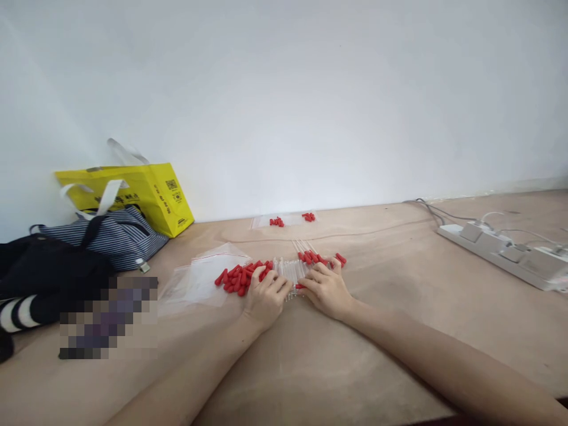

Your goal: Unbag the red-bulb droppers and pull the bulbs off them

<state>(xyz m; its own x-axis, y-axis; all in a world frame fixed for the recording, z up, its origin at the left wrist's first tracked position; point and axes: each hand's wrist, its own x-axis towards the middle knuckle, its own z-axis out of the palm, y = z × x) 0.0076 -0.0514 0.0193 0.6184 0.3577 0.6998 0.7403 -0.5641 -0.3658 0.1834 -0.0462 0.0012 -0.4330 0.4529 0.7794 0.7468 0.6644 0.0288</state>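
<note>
My left hand is closed, its fingertips pinched at the near-left edge of a row of clear glass dropper tubes. My right hand grips a small red rubber bulb between thumb and fingers, its tip pointing at the left fingertips. The two hands almost meet over the tubes. A heap of loose red rubber bulbs lies beside my left hand, partly covered by it. Beyond my right fingers lie several droppers with red bulbs fitted, glass ends pointing away. Another red bulb shows past my right knuckles.
Clear plastic zip bags lie left of the heap. Bagged red-bulb droppers rest near the wall. A yellow bag, a striped bag and dark clothing are at left. A power strip with plugs and cables sits at right.
</note>
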